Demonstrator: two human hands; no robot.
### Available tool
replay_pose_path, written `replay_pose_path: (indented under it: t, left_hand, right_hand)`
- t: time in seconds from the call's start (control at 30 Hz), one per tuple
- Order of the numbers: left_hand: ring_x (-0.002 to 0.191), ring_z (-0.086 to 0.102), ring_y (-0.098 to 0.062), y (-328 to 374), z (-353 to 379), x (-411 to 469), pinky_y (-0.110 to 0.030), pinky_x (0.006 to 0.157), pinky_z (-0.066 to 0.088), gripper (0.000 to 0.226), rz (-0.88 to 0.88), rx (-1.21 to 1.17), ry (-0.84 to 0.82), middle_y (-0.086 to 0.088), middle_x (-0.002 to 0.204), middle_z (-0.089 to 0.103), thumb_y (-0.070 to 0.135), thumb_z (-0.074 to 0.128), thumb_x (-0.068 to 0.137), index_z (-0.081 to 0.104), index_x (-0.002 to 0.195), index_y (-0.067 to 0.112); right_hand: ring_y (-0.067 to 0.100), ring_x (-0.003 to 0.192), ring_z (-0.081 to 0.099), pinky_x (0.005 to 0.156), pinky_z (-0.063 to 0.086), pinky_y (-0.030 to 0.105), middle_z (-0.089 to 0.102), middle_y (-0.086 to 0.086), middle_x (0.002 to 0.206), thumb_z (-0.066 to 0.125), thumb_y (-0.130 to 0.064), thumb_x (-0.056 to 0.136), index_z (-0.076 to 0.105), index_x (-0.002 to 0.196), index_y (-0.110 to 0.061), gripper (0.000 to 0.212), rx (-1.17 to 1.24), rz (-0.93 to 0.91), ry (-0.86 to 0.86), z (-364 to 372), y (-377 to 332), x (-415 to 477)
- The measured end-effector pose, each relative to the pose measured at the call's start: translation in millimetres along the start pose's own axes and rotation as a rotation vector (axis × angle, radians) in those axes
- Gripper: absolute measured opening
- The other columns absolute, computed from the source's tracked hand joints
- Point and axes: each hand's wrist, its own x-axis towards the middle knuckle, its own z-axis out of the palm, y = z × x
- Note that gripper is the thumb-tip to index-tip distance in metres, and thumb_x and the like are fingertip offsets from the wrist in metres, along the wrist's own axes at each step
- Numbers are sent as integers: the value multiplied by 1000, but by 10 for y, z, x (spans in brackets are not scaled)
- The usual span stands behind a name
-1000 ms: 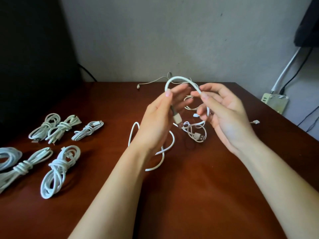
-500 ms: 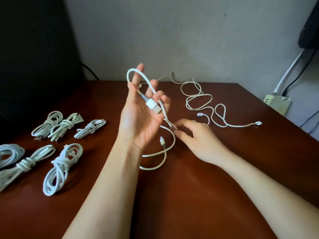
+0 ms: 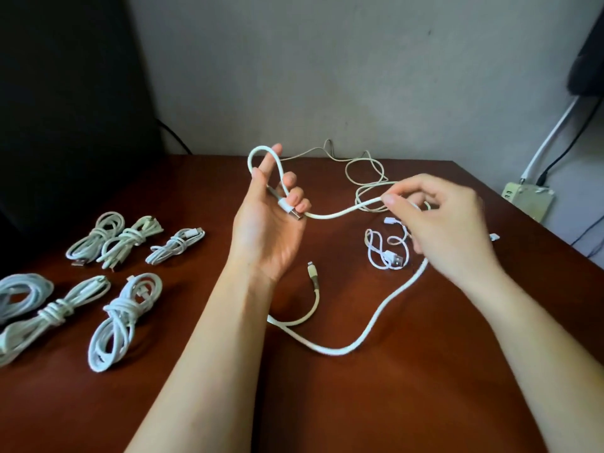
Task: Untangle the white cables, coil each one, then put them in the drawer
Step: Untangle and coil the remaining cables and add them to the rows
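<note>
We see left hand (image 3: 268,233) gripping thick white cable (image 3: 340,213) | right hand (image 3: 447,223) apparently pinching it | tied white coils (image 3: 125,318) by brown wooden table (image 3: 392,403) left edge

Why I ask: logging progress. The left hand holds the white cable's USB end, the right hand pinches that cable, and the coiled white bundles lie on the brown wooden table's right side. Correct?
The head view shows the coiled white bundles on the left, not right, side of the brown wooden table; the rest stands.
</note>
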Motion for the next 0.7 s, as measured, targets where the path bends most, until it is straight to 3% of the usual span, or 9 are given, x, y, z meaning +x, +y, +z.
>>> replay_pose_path:
  t: [0.13, 0.3, 0.47, 0.57, 0.63, 0.7]
  left_hand:
    - [50, 34, -5, 13, -21, 24, -16, 48, 31, 26, 62, 86, 122, 4, 66, 38, 22, 35, 103, 57, 114, 16]
    - [54, 32, -6, -53, -62, 16, -18, 51, 28, 28, 133, 584, 226, 4, 70, 39, 16, 33, 104, 58, 115, 16]
    - [57, 35, -7, -160, -84, -39, -21, 54, 30, 28, -9, 936, 105, 1, 76, 42, 13, 32, 103, 57, 114, 17]
    - [75, 47, -24, -235, -104, -33, -36, 71, 38, 25, -138, 1030, -12, -15, 90, 53, 15, 35, 103, 59, 112, 14]
    - [93, 46, -27, -274, -86, -79, -44, 82, 38, 30, -227, 1053, -107, -20, 102, 55, 26, 42, 99, 61, 115, 10]
    - [89, 42, -27, -293, -74, -106, -47, 83, 41, 43, -303, 1003, -178, -22, 95, 53, 46, 45, 92, 67, 108, 12]
  right_hand:
    - [-6, 52, 51, 57, 33, 4, 53, -16, 54, 73, -12, 80, 70, 74, -16, 7, -244, -300, -47, 14, -40, -52]
    - [1, 51, 41, 56, 32, 9, 53, -12, 58, 71, -20, 78, 71, 74, -17, 5, -295, -508, -283, 71, -76, -160]
    - [-2, 55, 54, 54, 35, 5, 67, -5, 63, 74, -16, 75, 74, 74, -14, 2, -23, -393, -440, 117, -185, -230]
    - [9, 53, 59, 51, 45, 21, 68, -7, 66, 76, -14, 76, 73, 74, -17, 5, 164, -220, -447, 104, -188, -211]
    - [4, 48, 54, 49, 40, 12, 63, -7, 57, 75, -7, 78, 71, 73, -12, 8, 252, -153, -402, 87, -185, -182]
    - [1, 41, 49, 46, 34, 7, 58, -8, 50, 71, -3, 79, 68, 73, -8, 8, 331, -80, -330, 82, -173, -150]
